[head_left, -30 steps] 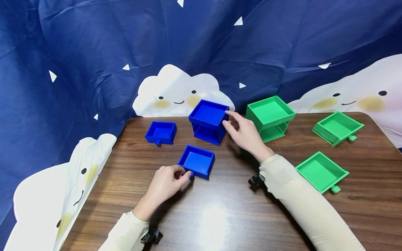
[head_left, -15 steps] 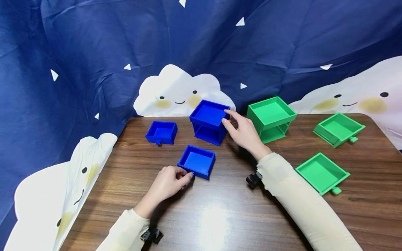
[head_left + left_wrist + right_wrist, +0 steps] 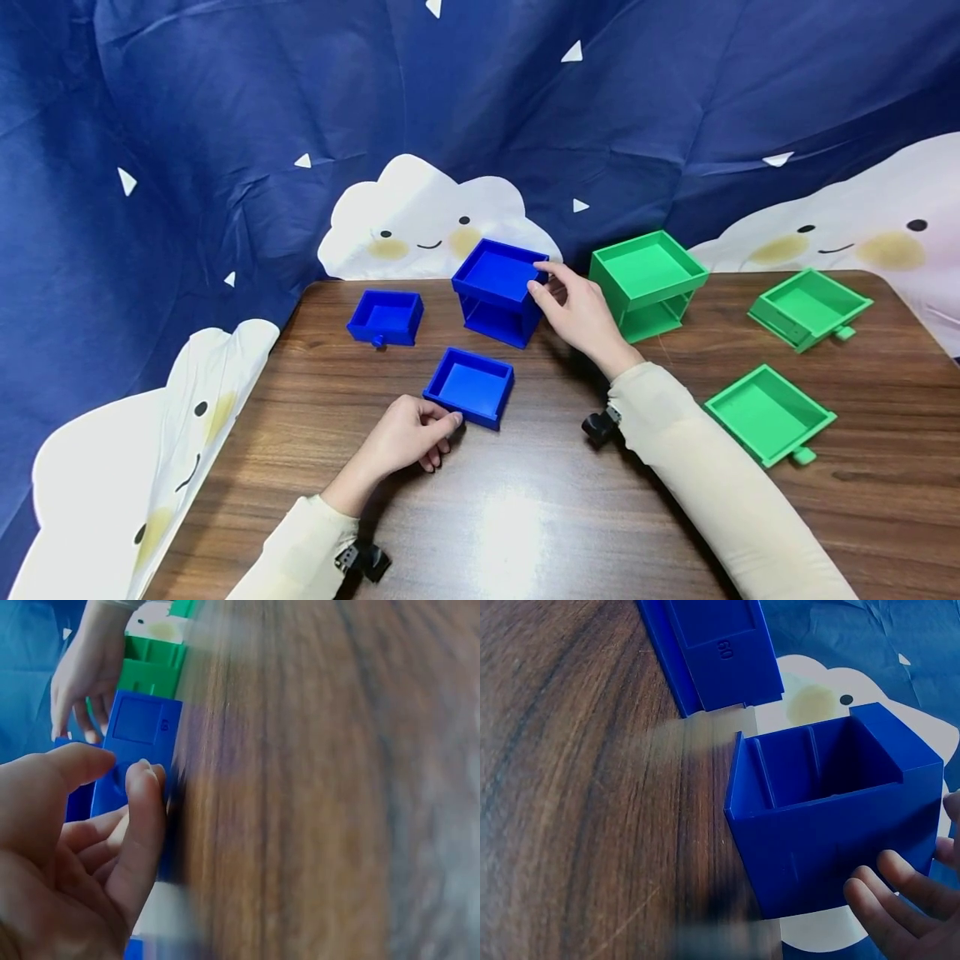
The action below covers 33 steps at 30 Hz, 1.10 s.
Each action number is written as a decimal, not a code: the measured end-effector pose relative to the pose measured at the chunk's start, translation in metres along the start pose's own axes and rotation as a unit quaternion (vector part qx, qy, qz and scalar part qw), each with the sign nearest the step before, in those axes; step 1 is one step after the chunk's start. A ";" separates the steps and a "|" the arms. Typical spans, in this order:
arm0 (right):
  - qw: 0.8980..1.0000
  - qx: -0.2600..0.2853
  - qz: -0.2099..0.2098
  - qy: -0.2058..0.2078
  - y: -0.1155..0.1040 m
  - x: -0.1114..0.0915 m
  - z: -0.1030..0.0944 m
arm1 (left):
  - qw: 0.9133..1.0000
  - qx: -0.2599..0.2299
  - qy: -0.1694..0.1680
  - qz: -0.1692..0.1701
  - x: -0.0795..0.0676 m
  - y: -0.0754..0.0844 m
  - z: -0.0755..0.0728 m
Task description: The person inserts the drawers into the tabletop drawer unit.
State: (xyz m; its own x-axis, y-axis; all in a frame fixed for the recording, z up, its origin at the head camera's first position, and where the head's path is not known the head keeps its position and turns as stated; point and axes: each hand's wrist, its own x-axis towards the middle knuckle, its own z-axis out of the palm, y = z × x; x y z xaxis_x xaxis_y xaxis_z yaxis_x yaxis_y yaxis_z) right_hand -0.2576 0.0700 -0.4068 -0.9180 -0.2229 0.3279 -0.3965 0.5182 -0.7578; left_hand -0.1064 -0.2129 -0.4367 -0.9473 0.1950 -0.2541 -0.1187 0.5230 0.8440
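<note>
My left hand (image 3: 408, 433) is at the front of the nearer blue drawer (image 3: 471, 385), pinching its small knob between thumb and finger. The fingers hide most of the knob. In the left wrist view the drawer's front panel (image 3: 142, 724) shows beyond the fingertips. My right hand (image 3: 581, 312) holds the upper right edge of the blue cabinet (image 3: 491, 275), index finger and thumb at the rim. In the right wrist view, other fingertips (image 3: 866, 889) lie against the cabinet's side wall (image 3: 832, 847). The cabinet's open front faces the drawer.
Another blue drawer (image 3: 386, 317) lies to the left on the wooden table (image 3: 315, 450). A green cabinet (image 3: 648, 271) stands right of the blue one, with two green drawers (image 3: 810, 304) farther right. A dark blue cloth with clouds (image 3: 225, 100) hangs behind.
My left hand's lower fingers have spread out below the knob. My right wrist has shifted slightly left. The drawers and cabinets stay put.
</note>
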 end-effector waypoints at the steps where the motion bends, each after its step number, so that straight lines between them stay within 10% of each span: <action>1: 1.000 0.002 0.001 0.000 0.000 0.000 0.000 | 1.000 -0.015 -0.005 -0.003 0.001 -0.001 0.001; 33: 0.999 0.047 0.022 -0.003 -0.003 0.003 0.000 | 0.974 -0.222 0.028 -0.047 0.009 -0.002 0.009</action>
State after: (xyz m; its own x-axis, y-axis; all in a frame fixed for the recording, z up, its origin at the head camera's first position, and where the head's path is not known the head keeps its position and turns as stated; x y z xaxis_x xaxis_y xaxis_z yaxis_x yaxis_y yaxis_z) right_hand -0.2596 0.0682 -0.4035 -0.9345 -0.2060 0.2905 -0.3540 0.4485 -0.8207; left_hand -0.1125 -0.2052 -0.4450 -0.9396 0.1108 -0.3237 -0.3101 0.1237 0.9426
